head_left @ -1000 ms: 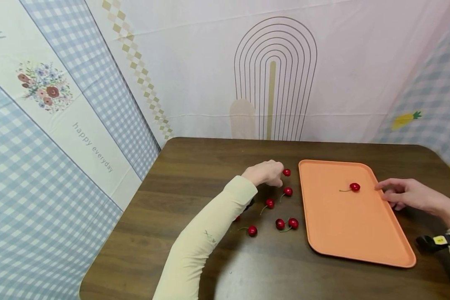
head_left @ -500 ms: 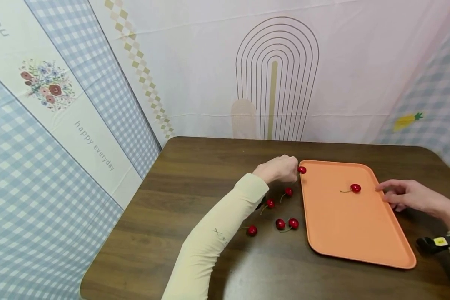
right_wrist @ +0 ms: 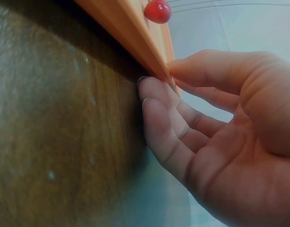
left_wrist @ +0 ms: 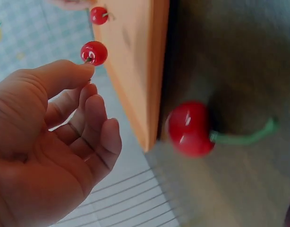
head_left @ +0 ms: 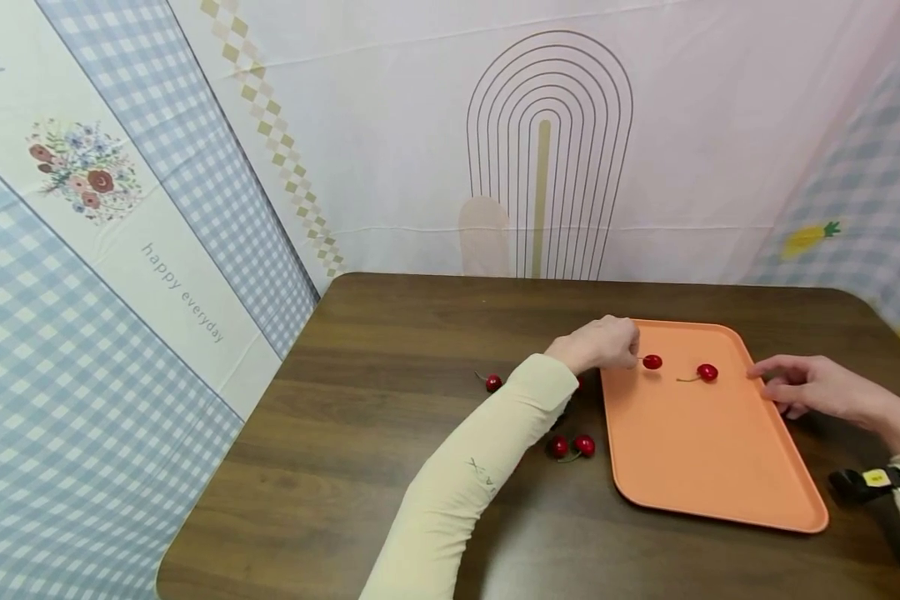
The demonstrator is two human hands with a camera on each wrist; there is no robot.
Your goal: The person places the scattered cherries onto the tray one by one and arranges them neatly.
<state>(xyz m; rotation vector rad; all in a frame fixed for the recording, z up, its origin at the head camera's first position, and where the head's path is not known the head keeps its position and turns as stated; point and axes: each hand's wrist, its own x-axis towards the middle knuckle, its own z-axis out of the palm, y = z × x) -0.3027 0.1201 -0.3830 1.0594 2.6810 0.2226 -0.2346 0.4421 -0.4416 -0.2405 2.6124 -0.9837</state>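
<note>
Over the left part of an orange tray [head_left: 705, 467], my left hand [head_left: 603, 342] pinches a red cherry [head_left: 652, 362] by its stem between thumb and fingers. In the left wrist view the held cherry [left_wrist: 94, 53] hangs just beyond the fingertips. Another cherry [head_left: 708, 372] lies on the tray's upper right part, stem pointing left. At the tray's right edge my right hand [head_left: 821, 387] grips the rim. The right wrist view has its thumb on the rim [right_wrist: 135, 42] and its other fingers against the outer side.
Left of the tray, a cherry pair [head_left: 584, 446] and a single cherry [head_left: 492, 382] lie on the dark wooden table [head_left: 360, 450]. My left sleeve [head_left: 472, 467] hides other cherries. A patterned cloth [head_left: 390, 142] hangs behind the table.
My left hand has carried the cherry rightward from the table, past the tray's left rim, to above the tray. A cherry on the left has come into view. The right hand stays put.
</note>
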